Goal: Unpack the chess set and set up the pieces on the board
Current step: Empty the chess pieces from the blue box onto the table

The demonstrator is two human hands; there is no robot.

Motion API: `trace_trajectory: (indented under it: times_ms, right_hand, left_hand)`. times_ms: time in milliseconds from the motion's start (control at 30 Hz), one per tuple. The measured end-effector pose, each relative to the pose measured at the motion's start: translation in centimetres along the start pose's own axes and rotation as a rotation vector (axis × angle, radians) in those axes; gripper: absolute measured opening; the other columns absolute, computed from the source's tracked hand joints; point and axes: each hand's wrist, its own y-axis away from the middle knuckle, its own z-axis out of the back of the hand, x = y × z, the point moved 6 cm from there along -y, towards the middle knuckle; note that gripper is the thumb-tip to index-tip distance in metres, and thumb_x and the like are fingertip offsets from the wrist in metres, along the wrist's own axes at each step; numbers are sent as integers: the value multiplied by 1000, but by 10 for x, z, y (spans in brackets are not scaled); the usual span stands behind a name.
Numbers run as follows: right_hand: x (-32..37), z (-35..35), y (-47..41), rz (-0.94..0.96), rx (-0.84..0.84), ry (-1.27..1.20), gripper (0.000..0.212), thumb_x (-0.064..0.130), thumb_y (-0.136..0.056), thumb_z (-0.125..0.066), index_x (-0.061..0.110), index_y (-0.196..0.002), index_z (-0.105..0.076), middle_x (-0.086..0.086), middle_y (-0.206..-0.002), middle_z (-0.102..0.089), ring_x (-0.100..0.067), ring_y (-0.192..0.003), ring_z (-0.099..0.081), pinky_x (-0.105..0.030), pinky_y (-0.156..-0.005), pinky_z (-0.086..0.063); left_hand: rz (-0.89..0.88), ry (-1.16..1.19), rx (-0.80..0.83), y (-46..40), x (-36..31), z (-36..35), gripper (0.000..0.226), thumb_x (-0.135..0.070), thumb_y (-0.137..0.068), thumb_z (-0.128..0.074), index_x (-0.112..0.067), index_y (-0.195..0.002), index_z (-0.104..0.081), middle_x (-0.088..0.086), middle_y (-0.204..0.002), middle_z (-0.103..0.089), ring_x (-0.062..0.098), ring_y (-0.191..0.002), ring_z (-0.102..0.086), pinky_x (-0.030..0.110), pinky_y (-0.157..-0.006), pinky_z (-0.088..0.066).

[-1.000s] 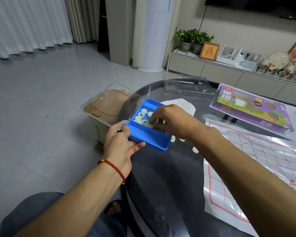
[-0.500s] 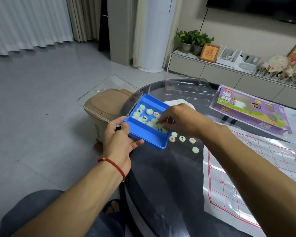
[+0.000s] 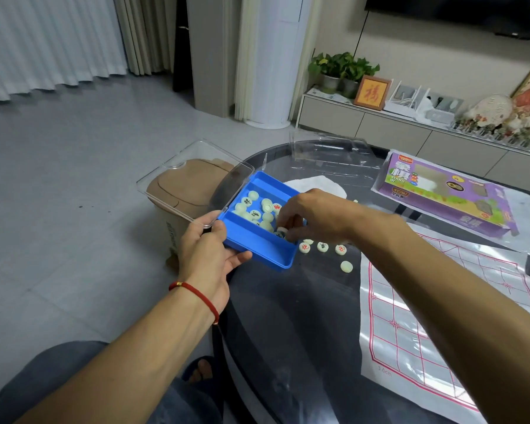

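Note:
My left hand grips the near left corner of a blue piece tray, tilted at the table's left edge, with its clear hinged lid open to the left. Several round cream chess pieces lie in the tray. My right hand reaches into the tray's right end, fingertips pinched on one piece. Several loose pieces lie on the dark glass table just right of the tray. The plastic board sheet with red lines lies to the right.
The purple chess box lies at the far right of the dark glass table, a clear plastic insert behind the tray. A brown bin stands on the floor left of the table. My knee and foot are below.
The tray has tilted and more pieces now lie on the table beside it. My right hand has shifted toward the tray's right end and pinched a piece.

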Motion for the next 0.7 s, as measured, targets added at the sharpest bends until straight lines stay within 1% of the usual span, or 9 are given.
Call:
trace_trajectory:
  times_ms: [133, 233, 400, 467, 533, 633, 700]
  right_hand:
    - [-4, 0, 1, -18, 57, -15, 25, 27, -92, -70, 27, -117, -70, 5, -108, -69, -15, -95, -63, -38, -89, -55]
    - [-5, 0, 0, -23, 71, -24, 25, 29, -93, -70, 27, -117, -69, 5, -110, -67, -15, -98, -62, -39, -90, -55]
    - [-6, 2, 2, -29, 92, -66, 21, 26, -90, -72, 29, -111, -72, 6, -105, -69, -14, -94, -64, -34, -86, -54]
    - [-7, 0, 2, -36, 91, -95, 20, 25, -90, -72, 29, -110, -73, 7, -104, -69, -13, -93, -64, -31, -84, -54]
    - [-8, -3, 2, -44, 82, -129, 20, 25, -91, -72, 28, -110, -73, 8, -102, -70, -13, -91, -64, -28, -82, -53]
    - [-9, -6, 2, -61, 72, -137, 21, 23, -90, -71, 27, -111, -73, 7, -99, -71, -14, -89, -65, -30, -82, -55]
    - [-9, -9, 0, -63, 70, -113, 23, 23, -91, -71, 26, -113, -72, 6, -102, -71, -15, -91, -65, -31, -84, -56]
  left_hand:
    - [-2, -12, -5, -1, 1, -1, 17, -17, -105, -50, -21, -119, -58, 9, -112, -70, 25, -93, -73, 33, -60, -60]
    - [10, -11, -3, -1, 2, -1, 18, -18, -105, -49, -20, -121, -58, 9, -111, -70, 25, -92, -73, 32, -59, -60]
    - [12, -13, 16, -1, 2, -3, 18, -17, -106, -48, -19, -119, -58, 7, -106, -71, 20, -81, -74, 31, -58, -59]
    - [14, -11, 15, -1, 2, -2, 17, -17, -106, -47, -19, -119, -58, 7, -105, -71, 19, -80, -74, 30, -56, -59]
    - [18, -12, 13, -2, 3, -1, 19, -17, -106, -47, -18, -122, -58, 7, -106, -71, 20, -83, -74, 29, -56, -59]
    - [21, -20, 7, -2, 5, -1, 22, -18, -105, -48, -18, -125, -57, 7, -108, -70, 22, -88, -73, 30, -56, -59]
    - [24, -25, 6, -2, 6, -2, 22, -18, -105, -48, -18, -126, -56, 8, -110, -69, 23, -90, -73, 30, -58, -60]
